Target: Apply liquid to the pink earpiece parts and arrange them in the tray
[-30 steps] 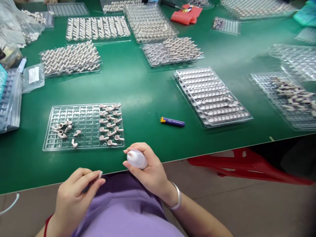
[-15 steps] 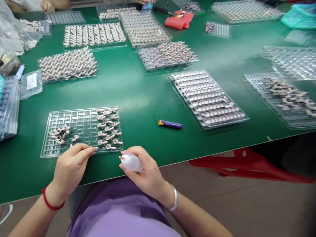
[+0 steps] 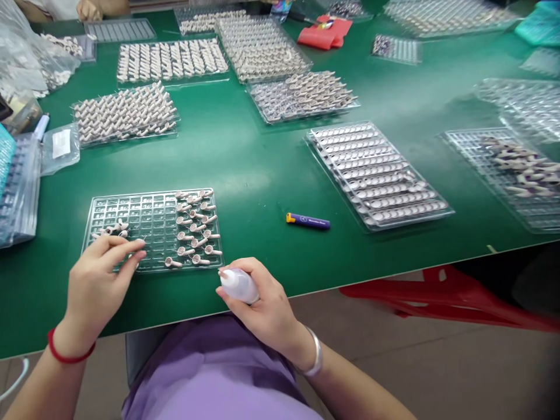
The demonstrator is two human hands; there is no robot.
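Note:
My left hand [image 3: 98, 274] hovers over the left part of a clear grid tray [image 3: 149, 205], its fingertips drawn together on the loose beige parts [image 3: 114, 228] heaped there. What sits between the fingers is hidden. More beige parts [image 3: 195, 224] lie in neat columns on the tray's right side. At the table's front edge my right hand [image 3: 262, 306] is wrapped round a small white squeeze bottle [image 3: 238, 284], nozzle pointing left toward the tray.
A purple and yellow lighter [image 3: 307, 220] lies right of the tray. Several filled trays [image 3: 376, 172] cover the green table [image 3: 249, 157]. A red plastic stool [image 3: 437, 294] stands to the right below the edge. Another person's hand [image 3: 87, 9] shows far left.
My left hand came up from my lap, set a part at the tray's bottom row, then slid left to the loose heap. The right hand with the bottle barely moved.

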